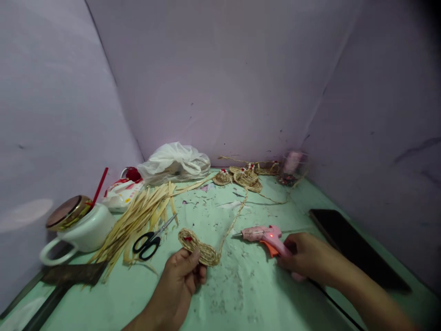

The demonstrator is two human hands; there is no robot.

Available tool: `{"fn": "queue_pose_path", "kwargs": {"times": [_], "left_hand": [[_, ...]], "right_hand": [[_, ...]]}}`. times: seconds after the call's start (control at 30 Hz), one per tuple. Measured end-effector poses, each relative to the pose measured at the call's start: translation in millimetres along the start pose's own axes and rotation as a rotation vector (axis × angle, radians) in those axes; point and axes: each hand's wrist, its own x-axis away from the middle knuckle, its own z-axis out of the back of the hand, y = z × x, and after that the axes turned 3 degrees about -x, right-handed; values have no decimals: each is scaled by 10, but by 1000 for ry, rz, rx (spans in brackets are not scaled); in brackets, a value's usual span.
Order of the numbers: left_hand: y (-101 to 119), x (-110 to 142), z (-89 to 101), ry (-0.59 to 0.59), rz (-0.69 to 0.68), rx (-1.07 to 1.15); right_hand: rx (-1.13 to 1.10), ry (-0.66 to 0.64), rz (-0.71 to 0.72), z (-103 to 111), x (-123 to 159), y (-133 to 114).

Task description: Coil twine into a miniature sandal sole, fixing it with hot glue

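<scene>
Between the thumb and fingers of my left hand is a coiled straw braid piece, long and narrow with rounded ends and a small red bit on it. From its right end a loose braid runs back across the table to other coiled straw pieces with red and white beads. My right hand is closed around the handle of a pink glue gun. Its metal nozzle points left, its orange trigger faces down, and a small red light glows on its side.
Black-handled scissors lie beside a bundle of straw strips. At the left are a white cup with a lidded jar and a hammer-like tool. A white plastic bag sits behind; a black phone-like slab lies right.
</scene>
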Motion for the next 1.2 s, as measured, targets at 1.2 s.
{"fn": "queue_pose_path", "kwargs": {"times": [1.2], "left_hand": [[8,-118,103,-77,-108,-235]], "right_hand": [[-562,-146,321,133,411,-307]]}}
